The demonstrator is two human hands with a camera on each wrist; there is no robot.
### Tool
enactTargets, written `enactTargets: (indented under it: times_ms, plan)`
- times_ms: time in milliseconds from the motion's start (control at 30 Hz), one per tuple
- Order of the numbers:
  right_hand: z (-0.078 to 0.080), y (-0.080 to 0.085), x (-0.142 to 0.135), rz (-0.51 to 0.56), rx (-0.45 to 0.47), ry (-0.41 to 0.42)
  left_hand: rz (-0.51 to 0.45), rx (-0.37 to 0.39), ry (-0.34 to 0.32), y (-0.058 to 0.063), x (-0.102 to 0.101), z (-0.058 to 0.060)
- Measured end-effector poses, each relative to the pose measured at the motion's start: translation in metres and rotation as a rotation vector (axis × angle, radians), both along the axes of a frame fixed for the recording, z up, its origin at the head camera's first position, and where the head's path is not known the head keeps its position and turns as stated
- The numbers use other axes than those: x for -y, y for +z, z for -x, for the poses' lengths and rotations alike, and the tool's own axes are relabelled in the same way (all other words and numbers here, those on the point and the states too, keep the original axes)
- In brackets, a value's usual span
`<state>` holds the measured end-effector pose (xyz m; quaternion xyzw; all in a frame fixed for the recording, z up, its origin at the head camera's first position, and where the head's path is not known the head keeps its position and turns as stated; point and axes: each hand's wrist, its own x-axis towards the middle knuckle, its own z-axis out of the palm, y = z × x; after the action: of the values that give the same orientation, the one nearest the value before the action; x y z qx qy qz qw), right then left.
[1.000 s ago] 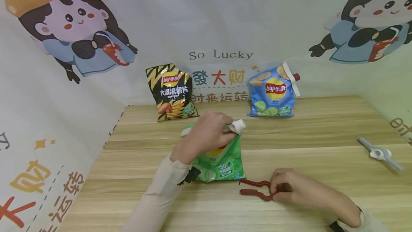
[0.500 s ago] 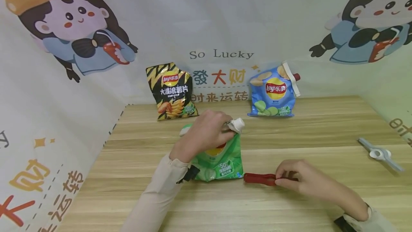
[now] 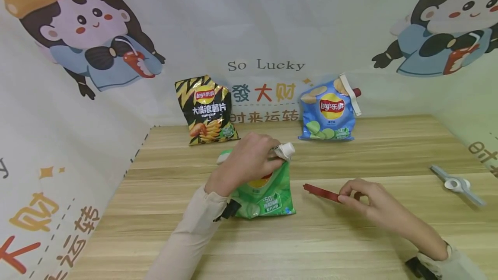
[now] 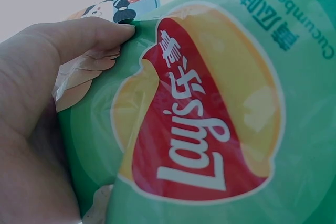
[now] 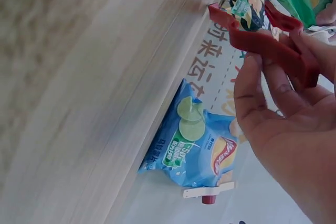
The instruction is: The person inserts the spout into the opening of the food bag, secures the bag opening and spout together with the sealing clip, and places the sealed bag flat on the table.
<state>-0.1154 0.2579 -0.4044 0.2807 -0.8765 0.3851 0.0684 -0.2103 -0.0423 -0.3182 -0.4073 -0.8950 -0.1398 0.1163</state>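
Left hand [image 3: 249, 159] grips the green bag [image 3: 272, 198] along its top, thumb on the front face. Right hand [image 3: 367, 200] pinches one end of the red clip [image 3: 320, 192], held off the worktop [image 3: 311, 249]; from the right wrist the clip's two arms stand spread apart, nothing between them. The hands are well apart, each busy with its own thing.

Key relation: the clip lies right of the bag, between it and the right hand. Its long axis runs from the fingers leftward and slightly away from the person, free end near the bag's right edge but not touching. The bag's gripped top sits farther left and farther back than that tip. Right hand is nearer the clip; left hand has the bag. (A white stub pokes past the left fingers; can't tell what it is.)

Behind, against the printed backdrop [image 3: 268, 25]: a black-and-yellow bag [image 3: 206, 111] to the left, a blue bag [image 3: 328, 111] with a white clip [image 3: 351, 94] to the right. Grey-and-white tool [image 3: 457, 185] far right.
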Motion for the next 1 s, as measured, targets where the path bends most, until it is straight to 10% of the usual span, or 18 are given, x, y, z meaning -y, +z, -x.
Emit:
enactTargets:
  times_ms: [467,1000]
  plan:
    - [-0.001,0.006,0.001,-0.029,0.048,-0.131,0.009,0.006,0.012,0.001,0.001,-0.001]
    - [0.005,0.021,0.036,-0.034,-0.228,-0.097,-0.028,0.073,-0.015,0.002,0.003,0.000]
